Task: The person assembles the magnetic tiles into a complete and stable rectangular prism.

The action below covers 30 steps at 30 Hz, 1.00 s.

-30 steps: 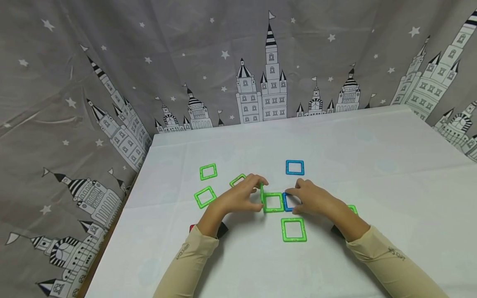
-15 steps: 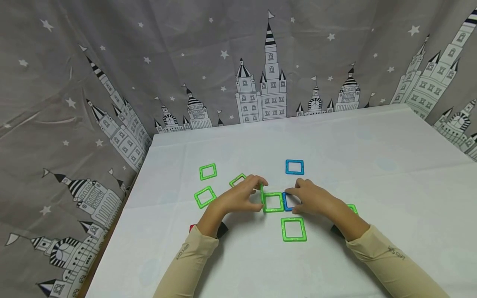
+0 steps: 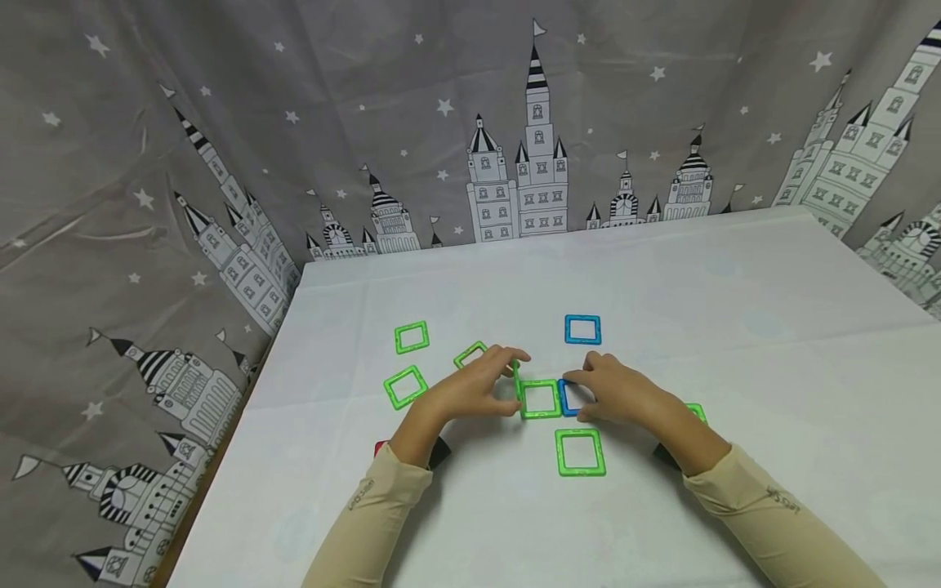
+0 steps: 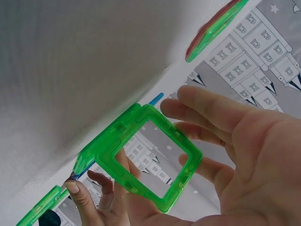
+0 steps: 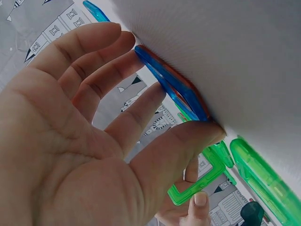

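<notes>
My left hand (image 3: 474,388) holds a green square magnetic tile (image 4: 109,165), an open frame standing on edge. Its fingers and thumb sit at the tile's edges. The foot of that upright tile meets the left side of a green tile (image 3: 541,417) lying flat on the table. Along the flat tile's right side lies a blue magnetic tile (image 5: 176,87), partly covered by my right hand (image 3: 617,389). The thumb and fingers of the right hand pinch this blue tile at opposite edges, as the right wrist view shows.
Loose green tiles (image 3: 398,340), (image 3: 406,373) lie at the left, and another green tile (image 3: 470,353) lies behind my left hand. A blue tile (image 3: 582,341) is farther back, a green tile (image 3: 580,471) nearer. Something red (image 3: 379,447) shows by the left wrist. A castle-print curtain (image 3: 412,122) hangs behind the white table (image 3: 470,523).
</notes>
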Tool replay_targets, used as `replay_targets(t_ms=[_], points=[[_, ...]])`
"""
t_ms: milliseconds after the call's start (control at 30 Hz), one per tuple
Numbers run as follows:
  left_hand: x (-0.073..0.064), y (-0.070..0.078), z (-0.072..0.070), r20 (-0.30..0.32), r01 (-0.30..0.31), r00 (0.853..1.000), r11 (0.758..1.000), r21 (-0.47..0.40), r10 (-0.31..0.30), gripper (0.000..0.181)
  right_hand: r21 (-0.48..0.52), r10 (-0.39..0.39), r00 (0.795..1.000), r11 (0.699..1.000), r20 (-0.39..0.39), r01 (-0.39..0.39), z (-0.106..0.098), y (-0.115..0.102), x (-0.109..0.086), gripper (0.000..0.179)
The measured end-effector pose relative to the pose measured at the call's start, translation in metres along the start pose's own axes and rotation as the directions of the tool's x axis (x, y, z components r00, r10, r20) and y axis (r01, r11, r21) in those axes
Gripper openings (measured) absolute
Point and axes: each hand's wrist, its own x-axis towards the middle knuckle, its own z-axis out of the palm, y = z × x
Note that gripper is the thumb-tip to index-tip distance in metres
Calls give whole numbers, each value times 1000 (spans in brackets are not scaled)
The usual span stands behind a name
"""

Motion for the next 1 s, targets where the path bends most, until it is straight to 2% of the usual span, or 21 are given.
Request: replay_targets(t_ms=[500,733,900,1000], points=[[0,2,-1,3,-2,1000,999,34,2,59,-6,10,1000,1000,0,-10,0,-2,-3,56],[0,2,0,2,7,1000,999,35,-7,59,9,1,1000,1000,-27,0,-10,-9,-11,41],[0,1,1,-1,-2,1000,999,38,2,59,22,-31,998,999,53,30,-12,-18,-14,19],[-1,1,1,-4,-7,1000,999,36,7,59,37,-30,993,999,116,26,-10,-22,-16,18]])
